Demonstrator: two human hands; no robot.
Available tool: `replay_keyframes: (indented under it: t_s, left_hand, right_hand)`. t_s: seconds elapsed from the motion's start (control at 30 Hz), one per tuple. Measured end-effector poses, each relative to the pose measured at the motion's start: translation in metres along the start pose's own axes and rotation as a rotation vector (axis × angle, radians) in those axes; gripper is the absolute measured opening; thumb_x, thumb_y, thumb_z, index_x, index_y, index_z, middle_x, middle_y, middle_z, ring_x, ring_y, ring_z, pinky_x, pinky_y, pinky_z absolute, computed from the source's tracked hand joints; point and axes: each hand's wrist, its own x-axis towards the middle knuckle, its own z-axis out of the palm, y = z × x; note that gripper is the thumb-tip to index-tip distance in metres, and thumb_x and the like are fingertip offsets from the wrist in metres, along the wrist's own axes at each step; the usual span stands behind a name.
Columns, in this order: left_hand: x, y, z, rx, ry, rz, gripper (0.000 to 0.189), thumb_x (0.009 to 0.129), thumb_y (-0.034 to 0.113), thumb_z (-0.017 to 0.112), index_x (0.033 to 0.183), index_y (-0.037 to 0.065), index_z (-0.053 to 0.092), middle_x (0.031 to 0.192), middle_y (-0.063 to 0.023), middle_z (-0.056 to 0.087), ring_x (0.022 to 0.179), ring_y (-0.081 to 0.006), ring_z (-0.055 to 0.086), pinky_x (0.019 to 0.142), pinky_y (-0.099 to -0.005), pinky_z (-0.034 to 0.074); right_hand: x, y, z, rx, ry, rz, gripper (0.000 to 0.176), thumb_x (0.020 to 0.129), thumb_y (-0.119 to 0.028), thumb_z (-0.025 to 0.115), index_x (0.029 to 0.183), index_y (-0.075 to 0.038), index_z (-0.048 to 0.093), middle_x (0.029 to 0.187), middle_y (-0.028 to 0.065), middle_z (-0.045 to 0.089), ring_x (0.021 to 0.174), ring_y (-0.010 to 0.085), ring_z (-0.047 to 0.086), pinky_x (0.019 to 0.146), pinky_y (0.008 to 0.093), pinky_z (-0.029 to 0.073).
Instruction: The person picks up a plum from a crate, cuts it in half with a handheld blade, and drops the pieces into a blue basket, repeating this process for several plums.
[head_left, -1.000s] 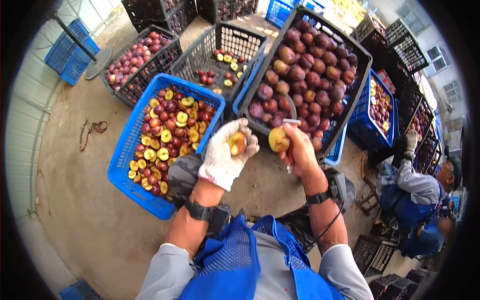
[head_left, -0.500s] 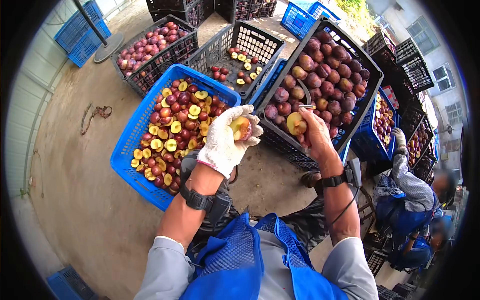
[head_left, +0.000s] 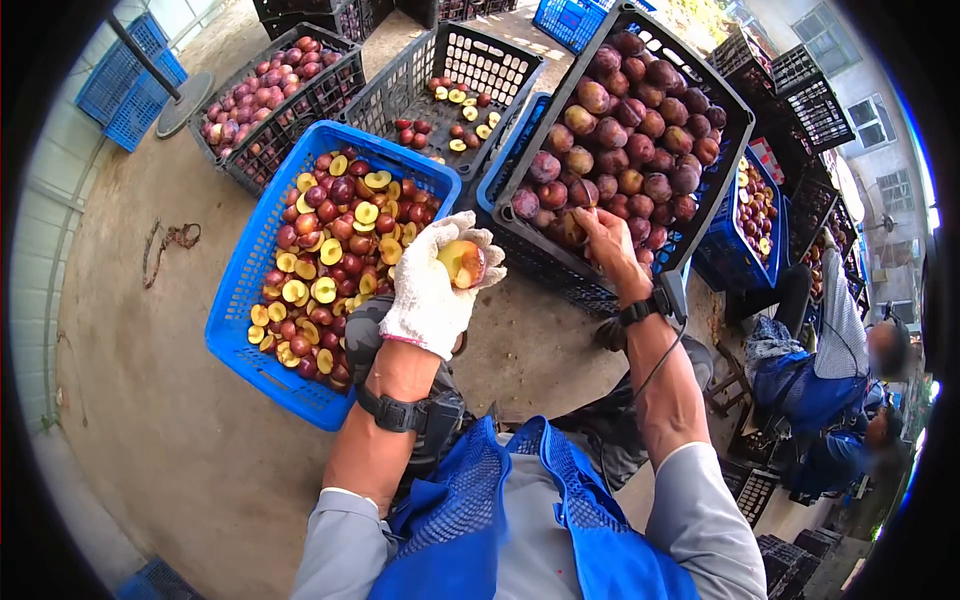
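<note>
My left hand (head_left: 437, 280), in a white knit glove, is curled around a cut plum half (head_left: 463, 264) with yellow flesh and red skin. Bare, my right hand (head_left: 612, 245) is closed at the near rim of a black crate (head_left: 735, 170) of whole plums (head_left: 640, 150). In its grip is a thin curved knife (head_left: 583, 192), hard to make out against the fruit. A plum piece (head_left: 568, 229) sits at its fingertips, partly hidden. Left of my gloved hand stands a blue crate (head_left: 225, 300) heaped with halved plums (head_left: 330, 255).
Behind are a black crate (head_left: 395, 95) with a few cut plums and another (head_left: 225, 150) full of whole ones. At right, a person (head_left: 815, 375) in a blue vest works by stacked crates (head_left: 815, 100). A cord (head_left: 168, 242) lies on the floor.
My right hand has turned and moved slightly left, taking the knife and plum piece down against the crate rim. My left hand has drifted left, its palm turned more upward, still holding the plum half.
</note>
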Motion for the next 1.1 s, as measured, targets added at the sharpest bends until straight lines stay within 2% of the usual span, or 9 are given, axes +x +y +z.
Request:
replay_keyframes:
  t_s: [0.03, 0.1, 0.13, 0.23, 0.37, 0.4, 0.5, 0.87, 1.1]
  left_hand:
    - [0.0, 0.001, 0.0, -0.001, -0.015, 0.018, 0.03, 0.096, 0.019, 0.052, 0.117, 0.001, 0.064, 0.096, -0.0134, 0.071, 0.085, -0.0307, 0.07, 0.075, -0.0462, 0.059]
    - [-0.002, 0.003, 0.0, -0.046, -0.052, 0.018, 0.03, 0.094, 0.02, 0.053, 0.114, 0.002, 0.066, 0.094, -0.0135, 0.071, 0.084, -0.0306, 0.07, 0.077, -0.046, 0.058]
    - [0.001, 0.003, 0.001, -0.055, -0.001, 0.041, 0.028, 0.095, 0.02, 0.054, 0.112, 0.002, 0.066, 0.093, -0.0134, 0.071, 0.083, -0.0304, 0.069, 0.076, -0.0455, 0.058]
    - [0.006, -0.001, 0.008, -0.102, 0.083, 0.043, 0.024, 0.096, 0.021, 0.057, 0.108, 0.002, 0.067, 0.091, -0.0131, 0.07, 0.082, -0.03, 0.068, 0.076, -0.0446, 0.058]
    - [0.016, -0.011, 0.012, -0.228, 0.079, -0.024, 0.021, 0.098, 0.02, 0.058, 0.103, 0.002, 0.067, 0.089, -0.0129, 0.069, 0.08, -0.0297, 0.067, 0.076, -0.0436, 0.058]
    - [0.015, -0.015, 0.013, -0.205, 0.14, 0.005, 0.022, 0.098, 0.022, 0.058, 0.101, 0.001, 0.067, 0.089, -0.0127, 0.069, 0.08, -0.0299, 0.067, 0.075, -0.0433, 0.058]
    - [0.011, -0.021, 0.017, -0.157, 0.19, -0.047, 0.022, 0.097, 0.022, 0.059, 0.099, 0.002, 0.066, 0.089, -0.0125, 0.069, 0.079, -0.0299, 0.068, 0.073, -0.0434, 0.058]
    - [0.011, -0.064, 0.014, 0.046, 0.436, -0.162, 0.014, 0.098, 0.02, 0.059, 0.103, 0.008, 0.064, 0.089, -0.0107, 0.07, 0.075, -0.0295, 0.067, 0.068, -0.0416, 0.055]
    - [0.006, -0.086, 0.003, 0.118, 0.384, -0.106, 0.017, 0.099, 0.014, 0.056, 0.112, 0.006, 0.063, 0.089, -0.0129, 0.069, 0.076, -0.0319, 0.067, 0.071, -0.043, 0.055]
  right_hand:
    - [0.001, 0.009, -0.001, -0.169, 0.054, -0.038, 0.044, 0.094, -0.046, 0.067, 0.088, -0.003, 0.067, 0.064, 0.0033, 0.061, 0.055, 0.0145, 0.06, 0.052, 0.0332, 0.046]
    - [0.0, 0.022, -0.005, -0.49, 0.3, -0.292, 0.043, 0.095, -0.042, 0.066, 0.082, -0.001, 0.065, 0.066, 0.0068, 0.064, 0.058, 0.0152, 0.061, 0.055, 0.0355, 0.048]
    - [-0.028, -0.009, -0.003, -0.421, 0.372, -0.269, 0.042, 0.097, -0.038, 0.065, 0.078, -0.001, 0.063, 0.067, 0.0093, 0.064, 0.059, 0.015, 0.059, 0.057, 0.0355, 0.047]
    - [-0.102, -0.042, 0.019, 0.07, 0.004, -0.187, 0.036, 0.098, -0.032, 0.066, 0.081, 0.0, 0.061, 0.066, 0.0069, 0.063, 0.061, 0.0134, 0.056, 0.057, 0.0326, 0.045]
    - [-0.156, -0.062, 0.052, -0.204, -0.005, -0.658, 0.018, 0.092, -0.02, 0.068, 0.092, -0.003, 0.062, 0.072, 0.0102, 0.062, 0.061, 0.0271, 0.063, 0.06, 0.0381, 0.05]
    - [-0.159, -0.061, 0.057, -0.241, -0.017, -0.686, 0.016, 0.088, -0.016, 0.068, 0.097, -0.004, 0.062, 0.077, 0.0129, 0.064, 0.067, 0.0347, 0.065, 0.061, 0.0413, 0.052]
    - [-0.162, -0.064, 0.06, -0.38, 0.005, -0.771, 0.014, 0.091, -0.016, 0.067, 0.09, -0.007, 0.057, 0.079, 0.0118, 0.064, 0.07, 0.0343, 0.066, 0.059, 0.0435, 0.051]
    - [-0.172, -0.012, 0.051, -0.516, 0.068, -0.728, 0.016, 0.091, -0.018, 0.067, 0.09, -0.007, 0.056, 0.08, 0.0117, 0.063, 0.072, 0.0335, 0.066, 0.062, 0.0442, 0.051]
    - [-0.167, 0.007, 0.03, -0.507, -0.026, -0.764, 0.017, 0.091, -0.019, 0.068, 0.089, -0.007, 0.056, 0.08, 0.0113, 0.063, 0.073, 0.0331, 0.066, 0.063, 0.043, 0.052]
